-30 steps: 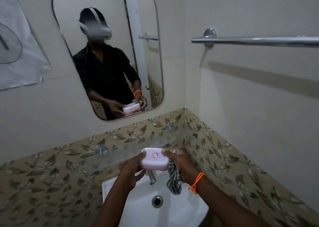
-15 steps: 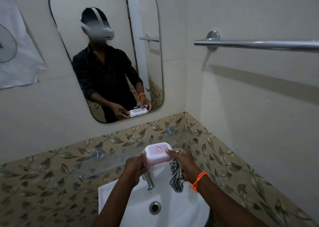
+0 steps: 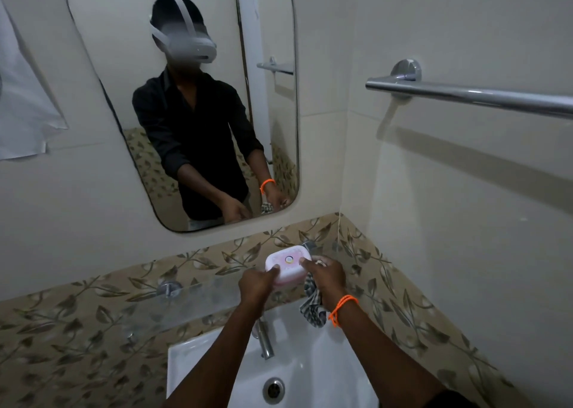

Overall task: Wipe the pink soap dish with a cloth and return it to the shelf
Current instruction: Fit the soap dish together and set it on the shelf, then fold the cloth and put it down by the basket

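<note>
soap dish (image 3: 288,264) at glass shelf (image 3: 192,302) | left hand (image 3: 257,285) grip: dish | right hand (image 3: 325,276) grip: dish, cloth (image 3: 313,310) | no legible writing

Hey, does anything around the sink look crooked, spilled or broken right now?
Nothing looks spilled or broken. The pink soap dish sits level between the left hand and right hand at the glass shelf; the checked cloth dangles from the right hand over the sink.

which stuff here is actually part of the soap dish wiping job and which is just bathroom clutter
In the job:
pink soap dish, held from both sides
checked cloth, hanging from the right hand
left hand
glass shelf, where the dish goes back

Just there:
mirror
towel bar
tap
sink
paper on the wall
</note>
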